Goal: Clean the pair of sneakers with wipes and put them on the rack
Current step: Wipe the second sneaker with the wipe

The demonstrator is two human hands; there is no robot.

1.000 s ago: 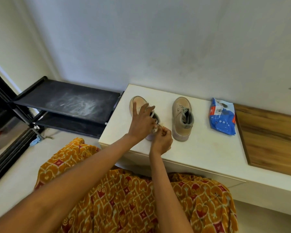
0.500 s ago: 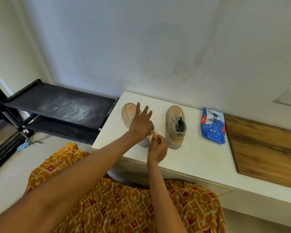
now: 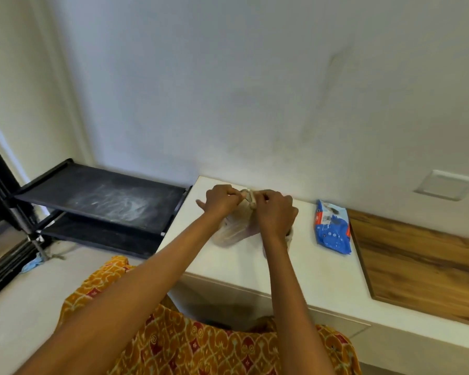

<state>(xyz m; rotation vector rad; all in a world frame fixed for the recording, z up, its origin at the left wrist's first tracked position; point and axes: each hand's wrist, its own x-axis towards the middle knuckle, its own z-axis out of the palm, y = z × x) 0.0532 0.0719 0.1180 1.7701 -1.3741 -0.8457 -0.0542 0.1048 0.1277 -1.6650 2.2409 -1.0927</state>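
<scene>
Head view: left hand (image 3: 220, 200) and right hand (image 3: 273, 212) curl their fingers round a blurred sneaker (image 3: 234, 226) on the white bench (image 3: 317, 269); wipes pack (image 3: 332, 228) lies right of the fingers, rack (image 3: 103, 198) left.

Desk (image 3: 303, 269): low, white top, against wall; wood-grain panel (image 3: 423, 266) covers its R part. On white top: blurred beige sneaker (image 3: 232, 231) near L end, mostly hidden behind hands; blue wipes pack (image 3: 332, 228) lying flat, R of sneaker, just beside panel edge. 2nd sneaker: hidden, can't tell. Floor (image 3: 16, 307) L of desk: black 2-tier rack (image 3: 103, 201), top shelf w/ whitish dusty smears.
</scene>
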